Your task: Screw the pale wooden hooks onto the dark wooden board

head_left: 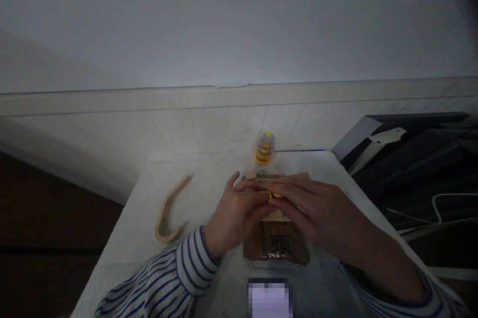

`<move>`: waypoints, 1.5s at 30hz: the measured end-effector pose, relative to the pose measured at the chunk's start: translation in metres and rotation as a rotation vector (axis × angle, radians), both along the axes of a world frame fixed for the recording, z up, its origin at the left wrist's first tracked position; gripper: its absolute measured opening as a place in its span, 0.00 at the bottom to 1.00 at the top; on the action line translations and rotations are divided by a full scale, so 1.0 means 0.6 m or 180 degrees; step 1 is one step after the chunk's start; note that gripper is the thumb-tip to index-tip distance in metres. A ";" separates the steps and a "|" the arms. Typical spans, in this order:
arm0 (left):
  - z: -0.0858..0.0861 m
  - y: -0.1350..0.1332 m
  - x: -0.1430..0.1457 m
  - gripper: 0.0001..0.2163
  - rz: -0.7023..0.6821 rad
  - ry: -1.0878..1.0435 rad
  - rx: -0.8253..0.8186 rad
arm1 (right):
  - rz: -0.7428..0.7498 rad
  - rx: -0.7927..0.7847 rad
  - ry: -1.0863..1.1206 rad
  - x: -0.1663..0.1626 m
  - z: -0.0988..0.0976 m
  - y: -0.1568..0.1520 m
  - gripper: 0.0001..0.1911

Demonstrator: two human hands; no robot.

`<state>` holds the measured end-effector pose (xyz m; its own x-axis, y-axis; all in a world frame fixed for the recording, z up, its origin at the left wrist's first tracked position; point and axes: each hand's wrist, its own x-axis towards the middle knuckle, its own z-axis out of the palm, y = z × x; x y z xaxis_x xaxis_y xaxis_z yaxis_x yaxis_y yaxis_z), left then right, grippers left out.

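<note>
My left hand (239,213) and my right hand (317,208) meet over the middle of the table. Fingertips of both are closed around a small yellow-and-black thing (275,196), mostly hidden, whose kind I cannot make out. Below them lies a light wooden piece (276,216), partly covered by the fingers, with small dark spots like holes. It rests on a flat brown cardboard piece (276,243) with dark printing and shiny tape. To the left of my left hand a hook-shaped wooden piece (163,213) lies on the white table covering (130,253).
A small clear bottle (265,148) with yellow ends and yellowish contents stands by the wall. A phone with a blurred screen (271,300) lies at the near edge. On the right, dark panels (418,158), a white bracket (386,136) and a white cable (435,208) crowd the table's side.
</note>
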<state>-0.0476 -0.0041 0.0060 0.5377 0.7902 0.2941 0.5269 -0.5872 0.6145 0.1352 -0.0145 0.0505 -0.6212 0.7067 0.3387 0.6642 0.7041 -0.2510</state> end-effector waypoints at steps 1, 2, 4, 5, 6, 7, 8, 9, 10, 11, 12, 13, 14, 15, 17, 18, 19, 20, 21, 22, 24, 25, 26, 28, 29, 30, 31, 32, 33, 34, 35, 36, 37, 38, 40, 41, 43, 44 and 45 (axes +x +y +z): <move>0.000 0.000 0.000 0.05 -0.0009 0.0001 -0.0002 | -0.0020 0.0019 -0.0005 -0.001 0.001 0.000 0.11; 0.000 0.000 0.000 0.06 -0.0016 0.0000 -0.0004 | -0.0043 0.0035 -0.0013 -0.002 0.001 0.000 0.11; 0.000 -0.001 0.000 0.06 -0.0027 0.0011 -0.0020 | -0.0083 0.0040 -0.0040 -0.003 0.002 -0.001 0.11; 0.000 0.000 0.000 0.06 -0.0037 0.0016 -0.0030 | -0.0094 0.0022 -0.0052 -0.003 0.003 -0.001 0.11; 0.000 0.000 0.000 0.06 -0.0052 0.0023 -0.0045 | -0.0104 -0.0002 -0.0064 -0.004 0.003 -0.002 0.10; 0.001 0.000 0.000 0.06 -0.0075 0.0031 -0.0060 | -0.0116 -0.0025 -0.0078 -0.004 0.003 -0.002 0.10; 0.002 0.001 -0.001 0.06 -0.0098 0.0036 -0.0076 | -0.0131 -0.0038 -0.0098 -0.004 0.003 -0.003 0.10; 0.002 0.001 -0.001 0.07 -0.0118 0.0038 -0.0084 | -0.0148 -0.0037 -0.0117 -0.005 0.003 -0.003 0.09; 0.003 0.002 -0.002 0.07 -0.0137 0.0042 -0.0091 | -0.0160 -0.0021 -0.0125 -0.006 0.003 -0.004 0.09; 0.003 0.002 -0.003 0.07 -0.0152 0.0048 -0.0092 | -0.0164 0.0007 -0.0127 -0.007 0.003 -0.004 0.09; 0.003 0.002 -0.003 0.07 -0.0165 0.0056 -0.0094 | -0.0164 0.0052 -0.0116 -0.008 0.003 -0.005 0.09; 0.003 0.002 -0.004 0.07 -0.0175 0.0061 -0.0094 | -0.0153 0.0099 -0.0100 -0.009 0.004 -0.005 0.10; 0.003 0.002 -0.004 0.07 -0.0175 0.0065 -0.0092 | -0.0152 0.0141 -0.0088 -0.009 0.004 -0.005 0.10; 0.003 0.001 -0.003 0.07 -0.0164 0.0067 -0.0090 | -0.0160 0.0169 -0.0084 -0.010 0.004 -0.005 0.10; 0.003 -0.001 -0.001 0.08 -0.0077 0.0045 -0.0064 | -0.0186 0.0180 -0.0079 -0.010 0.005 -0.005 0.11; 0.003 -0.002 0.000 0.08 -0.0013 0.0025 -0.0037 | -0.0192 0.0162 -0.0073 -0.010 0.005 -0.005 0.11; 0.003 -0.003 0.001 0.08 0.0049 0.0002 -0.0002 | -0.0189 0.0136 -0.0068 -0.010 0.005 -0.005 0.12; 0.003 -0.004 0.003 0.08 0.0103 -0.0024 0.0039 | -0.0185 0.0125 -0.0056 -0.010 0.005 -0.004 0.12; 0.002 -0.005 0.004 0.08 0.0149 -0.0047 0.0084 | -0.0179 0.0119 -0.0046 -0.010 0.004 -0.003 0.13; 0.001 -0.005 0.005 0.08 0.0187 -0.0065 0.0128 | -0.0174 0.0117 -0.0032 -0.010 0.004 -0.003 0.13; -0.001 -0.005 0.006 0.07 0.0243 -0.0097 0.0204 | -0.0130 0.0117 0.0024 -0.010 0.003 -0.002 0.13; -0.002 -0.004 0.006 0.07 0.0257 -0.0108 0.0231 | -0.0102 0.0091 0.0054 -0.009 0.003 -0.001 0.14; -0.003 -0.004 0.006 0.07 0.0260 -0.0117 0.0252 | -0.0074 0.0046 0.0075 -0.008 0.003 -0.001 0.15; -0.004 -0.003 0.006 0.07 0.0239 -0.0131 0.0272 | -0.0015 -0.0106 0.0084 -0.005 0.003 -0.001 0.17; -0.004 -0.003 0.006 0.07 0.0227 -0.0139 0.0271 | 0.0005 -0.0179 0.0091 -0.003 0.004 -0.001 0.17; -0.004 -0.002 0.006 0.07 0.0217 -0.0144 0.0263 | 0.0023 -0.0248 0.0096 -0.001 0.004 -0.001 0.18; -0.003 -0.002 0.007 0.07 0.0213 -0.0152 0.0253 | 0.0053 -0.0296 0.0103 0.000 0.005 -0.001 0.18; -0.002 -0.002 0.007 0.07 0.0210 -0.0161 0.0241 | 0.0078 -0.0326 0.0109 0.001 0.005 -0.001 0.18; -0.002 -0.002 0.007 0.07 0.0205 -0.0164 0.0227 | 0.0097 -0.0339 0.0112 0.002 0.005 -0.001 0.18; -0.002 -0.002 0.006 0.07 0.0201 -0.0161 0.0209 | 0.0110 -0.0340 0.0113 0.003 0.005 0.000 0.18; -0.001 -0.002 0.006 0.07 0.0188 -0.0146 0.0191 | 0.0127 -0.0339 0.0112 0.003 0.004 0.000 0.18; -0.002 -0.002 0.005 0.07 0.0173 -0.0126 0.0179 | 0.0144 -0.0337 0.0114 0.003 0.004 0.001 0.17; -0.002 -0.002 0.005 0.08 0.0155 -0.0100 0.0167 | 0.0153 -0.0326 0.0127 0.003 0.003 0.002 0.16; -0.002 -0.002 0.004 0.08 0.0133 -0.0073 0.0156 | 0.0150 -0.0314 0.0132 0.003 0.002 0.002 0.16; -0.003 -0.002 0.003 0.08 0.0087 -0.0035 0.0128 | 0.0109 -0.0282 0.0113 0.004 0.002 0.003 0.15; -0.003 -0.002 0.003 0.08 0.0073 -0.0026 0.0105 | 0.0079 -0.0262 0.0085 0.004 0.002 0.003 0.15; -0.003 -0.002 0.002 0.08 0.0051 -0.0019 0.0057 | 0.0020 -0.0224 0.0020 0.005 0.002 0.002 0.14; -0.002 -0.002 0.002 0.08 0.0039 -0.0017 0.0042 | 0.0010 -0.0206 -0.0008 0.005 0.002 0.002 0.13; -0.002 -0.002 0.001 0.08 0.0023 -0.0011 0.0031 | 0.0010 -0.0192 -0.0032 0.005 0.002 0.001 0.13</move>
